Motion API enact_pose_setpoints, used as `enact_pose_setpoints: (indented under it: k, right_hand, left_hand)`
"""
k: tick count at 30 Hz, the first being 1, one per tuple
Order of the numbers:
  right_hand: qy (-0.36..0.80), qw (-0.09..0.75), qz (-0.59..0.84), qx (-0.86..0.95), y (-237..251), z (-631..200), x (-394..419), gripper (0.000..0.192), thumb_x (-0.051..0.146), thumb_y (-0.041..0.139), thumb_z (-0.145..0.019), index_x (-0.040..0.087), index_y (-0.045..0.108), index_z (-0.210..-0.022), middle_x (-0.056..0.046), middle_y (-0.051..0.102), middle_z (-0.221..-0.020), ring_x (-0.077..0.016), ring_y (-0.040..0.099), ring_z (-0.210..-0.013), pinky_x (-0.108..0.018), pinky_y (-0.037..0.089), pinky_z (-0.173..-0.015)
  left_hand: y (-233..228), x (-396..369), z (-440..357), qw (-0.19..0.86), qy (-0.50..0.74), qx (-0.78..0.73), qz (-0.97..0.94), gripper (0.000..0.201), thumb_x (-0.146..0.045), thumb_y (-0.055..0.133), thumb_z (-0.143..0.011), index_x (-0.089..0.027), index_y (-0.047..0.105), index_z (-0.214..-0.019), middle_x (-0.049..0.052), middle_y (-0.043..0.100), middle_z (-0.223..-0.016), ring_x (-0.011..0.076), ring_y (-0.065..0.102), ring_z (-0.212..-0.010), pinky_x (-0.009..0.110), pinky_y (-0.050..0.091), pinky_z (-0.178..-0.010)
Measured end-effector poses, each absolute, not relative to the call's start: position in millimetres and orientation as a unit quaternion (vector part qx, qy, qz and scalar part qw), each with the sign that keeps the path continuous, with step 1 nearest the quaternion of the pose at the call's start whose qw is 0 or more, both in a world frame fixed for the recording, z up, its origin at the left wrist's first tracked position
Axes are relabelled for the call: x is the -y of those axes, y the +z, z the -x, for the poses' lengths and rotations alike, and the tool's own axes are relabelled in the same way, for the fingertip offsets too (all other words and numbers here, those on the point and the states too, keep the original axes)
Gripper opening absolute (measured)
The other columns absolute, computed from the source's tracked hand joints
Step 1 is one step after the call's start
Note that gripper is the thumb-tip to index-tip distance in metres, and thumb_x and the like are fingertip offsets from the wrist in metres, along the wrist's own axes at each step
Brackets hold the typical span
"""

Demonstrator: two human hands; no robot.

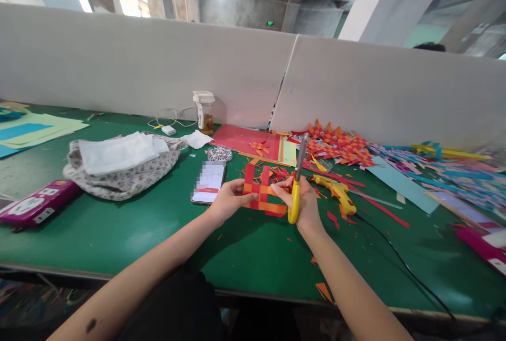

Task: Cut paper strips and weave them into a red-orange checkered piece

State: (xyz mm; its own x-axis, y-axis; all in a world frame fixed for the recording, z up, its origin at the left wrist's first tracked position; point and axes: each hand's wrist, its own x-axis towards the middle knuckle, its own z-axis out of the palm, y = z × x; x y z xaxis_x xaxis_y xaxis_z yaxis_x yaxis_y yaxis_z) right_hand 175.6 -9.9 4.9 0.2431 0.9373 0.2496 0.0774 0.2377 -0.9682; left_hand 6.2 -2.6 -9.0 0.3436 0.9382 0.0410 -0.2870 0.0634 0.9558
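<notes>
My left hand pinches the left side of a woven piece of red and orange paper strips, thumb on top. The strips cross in a checkered pattern, with loose ends sticking out at the top and right. In my right hand is a pair of scissors with yellow handles, blades pointing up and away. The thumb and fingers of this hand also reach the loose orange strip ends on the right of the weave. Part of the right-hand grip is hidden behind the scissors.
Beside my right hand lies a yellow glue gun with a black cord. Red and orange woven pieces are heaped behind it. A phone, a patterned cloth bag and a lidded bottle stand left. A white partition borders the table.
</notes>
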Motion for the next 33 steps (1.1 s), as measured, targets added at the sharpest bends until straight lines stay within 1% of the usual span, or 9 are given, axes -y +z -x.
enact_pose_setpoints:
  k: [8, 14, 17, 19, 21, 23, 26, 28, 33]
  right_hand:
    - [0.346, 0.535, 0.528, 0.562, 9, -175, 17, 0.039, 0.036, 0.076, -0.052, 0.023, 0.044, -0.070, 0.000, 0.067, -0.070, -0.0192, 0.065, -0.068, -0.034, 0.049, -0.071]
    - [0.367, 0.622, 0.487, 0.490, 1, -180, 9, 0.042, 0.030, 0.078, -0.049, 0.022, 0.043, -0.069, 0.002, 0.065, -0.066, -0.0158, 0.063, -0.064, -0.032, 0.050, -0.068]
    - [0.366, 0.644, 0.479, 0.472, 2, -181, 8, 0.041, 0.028, 0.079, -0.049, 0.022, 0.043, -0.069, 0.003, 0.065, -0.066, -0.0142, 0.062, -0.063, -0.031, 0.050, -0.070]
    - [0.361, 0.639, 0.485, 0.476, 4, -181, 8, 0.041, 0.029, 0.078, -0.050, 0.022, 0.043, -0.068, 0.002, 0.064, -0.065, -0.0148, 0.063, -0.064, -0.031, 0.050, -0.070]
    - [0.355, 0.631, 0.492, 0.484, 5, -181, 9, 0.041, 0.030, 0.078, -0.050, 0.022, 0.042, -0.068, 0.002, 0.064, -0.064, -0.0153, 0.063, -0.064, -0.032, 0.050, -0.070]
    - [0.350, 0.616, 0.497, 0.500, 4, -183, 8, 0.041, 0.031, 0.078, -0.050, 0.022, 0.042, -0.069, 0.002, 0.063, -0.064, -0.0154, 0.062, -0.063, -0.032, 0.049, -0.069]
    - [0.327, 0.570, 0.518, 0.548, 0, -184, 7, 0.039, 0.035, 0.076, -0.054, 0.022, 0.043, -0.071, 0.001, 0.064, -0.067, -0.0166, 0.062, -0.065, -0.032, 0.049, -0.069]
    - [0.266, 0.551, 0.549, 0.570, 0, -183, 10, 0.036, 0.039, 0.072, -0.058, 0.022, 0.045, -0.074, 0.000, 0.064, -0.071, -0.0172, 0.061, -0.066, -0.032, 0.048, -0.069]
    - [0.064, 0.551, 0.608, 0.568, 9, -177, 25, 0.038, 0.046, 0.068, -0.063, 0.022, 0.046, -0.083, 0.001, 0.058, -0.073, -0.0147, 0.054, -0.060, -0.028, 0.044, -0.060]
  left_hand:
    - [-11, 6, -10, 0.676, 0.457, -0.297, -0.495, 0.042, -0.037, 0.078, -0.056, -0.015, 0.066, -0.090, 0.008, 0.071, -0.084, 0.0199, 0.067, -0.075, 0.030, 0.052, -0.070]
    - [-15, -3, -3, 0.652, 0.514, -0.381, -0.407, 0.049, -0.050, 0.050, -0.081, -0.020, 0.053, -0.119, 0.009, 0.070, -0.086, 0.0131, 0.064, -0.055, 0.026, 0.051, -0.055]
    - [-16, -6, 0, 0.620, 0.573, -0.353, -0.403, 0.058, -0.032, 0.057, -0.079, -0.028, 0.037, -0.132, 0.012, 0.056, -0.125, 0.0168, 0.068, -0.078, 0.030, 0.052, -0.069]
    - [-14, -5, -1, 0.596, 0.596, -0.322, -0.431, 0.067, -0.021, 0.064, -0.071, -0.034, 0.038, -0.131, 0.008, 0.035, -0.144, 0.0210, 0.059, -0.106, 0.030, 0.049, -0.081]
    - [-11, -2, -3, 0.587, 0.594, -0.307, -0.456, 0.066, -0.017, 0.068, -0.067, -0.035, 0.045, -0.126, 0.003, 0.028, -0.148, 0.0224, 0.046, -0.122, 0.029, 0.045, -0.089]
    - [-8, 1, -5, 0.603, 0.566, -0.316, -0.464, 0.051, -0.025, 0.068, -0.070, -0.029, 0.054, -0.119, 0.004, 0.042, -0.140, 0.0218, 0.048, -0.120, 0.029, 0.044, -0.089]
    - [-7, 2, -7, 0.614, 0.523, -0.361, -0.468, 0.033, -0.040, 0.069, -0.068, -0.016, 0.067, -0.092, 0.008, 0.069, -0.097, 0.0186, 0.063, -0.087, 0.027, 0.049, -0.075]
    - [-9, 1, -6, 0.610, 0.520, -0.377, -0.465, 0.032, -0.044, 0.070, -0.065, -0.014, 0.068, -0.078, 0.005, 0.069, -0.077, 0.0149, 0.063, -0.072, 0.025, 0.049, -0.067]
    - [-13, -4, -3, 0.588, 0.584, -0.396, -0.395, 0.035, -0.044, 0.073, -0.061, -0.017, 0.063, -0.081, 0.001, 0.067, -0.072, 0.0129, 0.062, -0.065, 0.022, 0.049, -0.059]
